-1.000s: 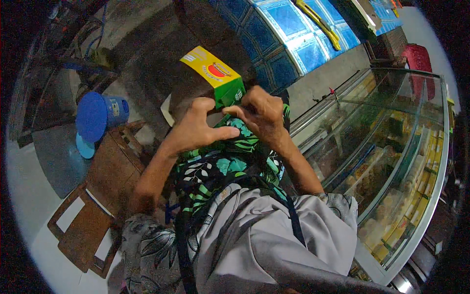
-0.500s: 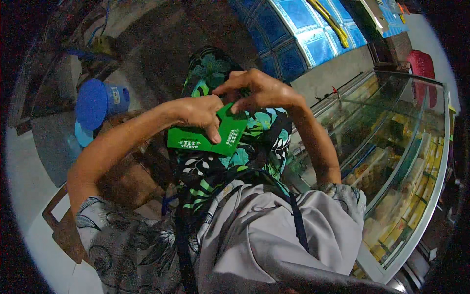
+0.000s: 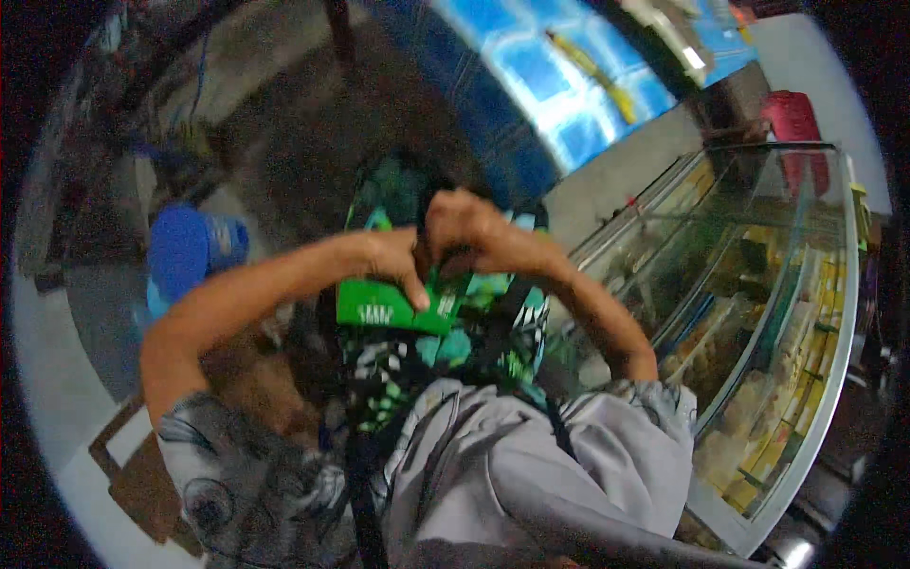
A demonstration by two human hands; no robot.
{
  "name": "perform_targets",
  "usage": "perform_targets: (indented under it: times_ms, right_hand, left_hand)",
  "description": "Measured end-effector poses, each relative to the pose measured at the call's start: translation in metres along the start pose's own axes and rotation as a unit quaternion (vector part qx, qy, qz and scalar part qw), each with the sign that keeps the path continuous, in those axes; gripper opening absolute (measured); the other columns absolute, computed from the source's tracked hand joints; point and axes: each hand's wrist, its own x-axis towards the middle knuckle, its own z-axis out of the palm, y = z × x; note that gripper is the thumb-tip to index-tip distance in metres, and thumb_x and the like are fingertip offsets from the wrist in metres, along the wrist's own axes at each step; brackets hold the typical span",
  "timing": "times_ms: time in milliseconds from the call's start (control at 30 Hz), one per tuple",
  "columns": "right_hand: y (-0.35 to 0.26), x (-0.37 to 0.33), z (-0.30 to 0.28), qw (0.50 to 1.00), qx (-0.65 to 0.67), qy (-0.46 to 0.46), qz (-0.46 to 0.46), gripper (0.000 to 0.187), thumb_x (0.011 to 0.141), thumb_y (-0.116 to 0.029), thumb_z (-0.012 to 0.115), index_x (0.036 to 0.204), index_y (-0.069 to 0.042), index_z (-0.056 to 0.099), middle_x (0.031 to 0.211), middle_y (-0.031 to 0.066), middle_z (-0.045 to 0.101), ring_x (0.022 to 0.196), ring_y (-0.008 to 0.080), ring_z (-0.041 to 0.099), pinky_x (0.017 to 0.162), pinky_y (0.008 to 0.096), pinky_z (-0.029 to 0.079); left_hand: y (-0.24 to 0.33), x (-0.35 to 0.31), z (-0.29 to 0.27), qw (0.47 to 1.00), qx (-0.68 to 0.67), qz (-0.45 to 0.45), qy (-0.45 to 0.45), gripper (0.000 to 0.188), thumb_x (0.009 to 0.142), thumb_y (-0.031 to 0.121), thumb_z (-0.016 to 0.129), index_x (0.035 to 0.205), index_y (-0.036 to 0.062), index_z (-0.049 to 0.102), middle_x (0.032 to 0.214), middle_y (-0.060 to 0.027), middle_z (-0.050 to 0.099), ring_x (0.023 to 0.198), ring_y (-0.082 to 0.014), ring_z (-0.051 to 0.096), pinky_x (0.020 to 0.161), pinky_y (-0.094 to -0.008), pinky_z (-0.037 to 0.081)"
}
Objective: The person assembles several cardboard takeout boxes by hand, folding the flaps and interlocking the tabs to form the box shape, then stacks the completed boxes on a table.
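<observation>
A green folded carton (image 3: 372, 305) with white print lies across my lap, over dark cloth patterned with leaves (image 3: 445, 346). My left hand (image 3: 393, 258) grips it from the left, thumb laid along its face and the other fingers hidden behind it. At the carton's far right end is my right hand (image 3: 469, 232), its fingers curled in and closed on the edge. Motion blur hides just where those fingertips press.
A glass display case (image 3: 758, 322) with yellow boxes stands close on my right. Blue patterned cloth (image 3: 569, 85) covers a surface ahead, a yellow strip on it. Further off is a red container (image 3: 791, 123). A blue bucket (image 3: 180, 251) stands to the left.
The carton's right part looks folded nearer to its left part. My right hand has curled into a tighter grip and come down by the left. The whole view has shifted a little.
</observation>
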Motion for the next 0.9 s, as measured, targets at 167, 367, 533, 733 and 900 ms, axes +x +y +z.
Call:
perform_targets:
  times_ms: [167,367,533,733,900]
  right_hand:
    - [-0.008,0.004,-0.002,0.995,-0.056,-0.058,-0.063,0.017,0.066,-0.018,0.062,0.081,-0.009,0.057,0.087,0.0093,0.052,0.086,0.0283,0.049,0.074,0.0418,0.037]
    - [-0.022,0.004,-0.020,0.995,0.023,-0.098,-0.009,0.024,0.062,-0.012,0.064,0.085,-0.008,0.062,0.100,0.0117,0.054,0.097,0.0309,0.051,0.083,0.0424,0.036]
    - [-0.024,0.002,-0.001,0.986,-0.063,-0.152,-0.013,0.024,0.066,-0.015,0.065,0.089,-0.009,0.061,0.101,0.0106,0.054,0.100,0.0310,0.050,0.083,0.0516,0.036]
    - [-0.036,0.004,0.017,0.977,-0.085,-0.183,-0.076,0.020,0.071,-0.016,0.060,0.090,-0.010,0.060,0.097,0.0069,0.053,0.101,0.0293,0.051,0.088,0.0594,0.035]
    - [-0.033,0.001,0.011,0.983,-0.122,-0.049,-0.126,0.013,0.064,-0.018,0.063,0.066,-0.010,0.053,0.081,0.0039,0.049,0.084,0.0247,0.043,0.069,0.0413,0.030]
  left_hand:
    - [0.004,0.011,-0.012,0.977,0.210,-0.024,-0.005,0.068,0.060,0.025,0.085,0.117,0.0021,0.056,0.114,-0.0116,0.058,0.108,-0.0250,0.052,0.093,-0.0362,0.042]
    - [0.049,-0.017,0.008,0.992,0.120,0.027,-0.025,0.070,0.059,0.029,0.086,0.117,0.0048,0.056,0.112,-0.0075,0.060,0.104,-0.0209,0.054,0.090,-0.0367,0.043]
    - [0.045,-0.018,0.018,0.988,0.153,-0.031,0.007,0.065,0.060,0.010,0.081,0.119,0.0054,0.054,0.106,-0.0044,0.061,0.094,-0.0182,0.057,0.080,-0.0342,0.048]
    - [0.006,0.001,0.005,0.976,0.218,-0.006,0.012,0.065,0.058,-0.004,0.072,0.119,0.0048,0.052,0.104,-0.0052,0.061,0.091,-0.0183,0.059,0.074,-0.0332,0.050]
    - [0.040,-0.024,0.024,0.994,0.065,0.009,0.083,0.063,0.056,-0.001,0.076,0.115,0.0055,0.055,0.098,-0.0050,0.062,0.090,-0.0182,0.058,0.072,-0.0338,0.050]
